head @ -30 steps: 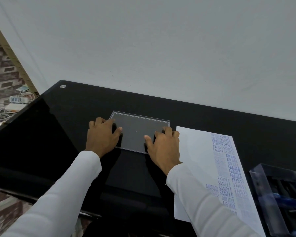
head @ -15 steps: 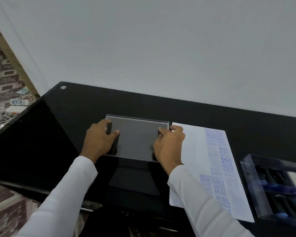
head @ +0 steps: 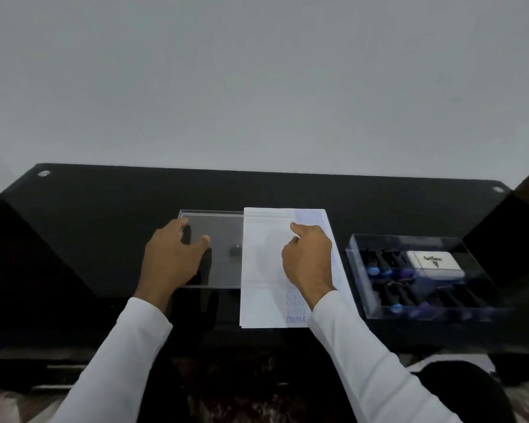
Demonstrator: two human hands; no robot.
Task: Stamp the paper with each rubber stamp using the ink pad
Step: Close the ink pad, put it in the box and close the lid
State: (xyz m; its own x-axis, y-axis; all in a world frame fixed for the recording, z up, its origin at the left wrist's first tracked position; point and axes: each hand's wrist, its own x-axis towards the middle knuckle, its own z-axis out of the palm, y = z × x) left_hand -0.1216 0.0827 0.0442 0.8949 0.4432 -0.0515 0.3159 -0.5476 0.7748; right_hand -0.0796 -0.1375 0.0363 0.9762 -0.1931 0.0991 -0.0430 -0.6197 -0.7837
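A white paper (head: 263, 270) with blue stamp prints along its right side and bottom lies on the black table (head: 104, 224). Its left part covers the right end of a clear acrylic lid (head: 220, 233). My left hand (head: 171, 257) rests on the lid's left end, fingers spread and thumb lying on top. On the paper lies my right hand (head: 309, 261), index finger stretched forward. To the right stands a clear box (head: 361, 288) holding several dark rubber stamps (head: 397, 291) and a white ink pad case (head: 434, 264).
A plain grey wall rises directly behind the table. Metal fixings mark the table's far left corner (head: 44, 173) and far right corner (head: 498, 189). Dark side panels flank the table on both sides. The near edge runs just below the paper.
My right hand left the lid and now lies on the paper, which sits over the lid's right end. The view swung right, bringing the stamp box fully into sight.
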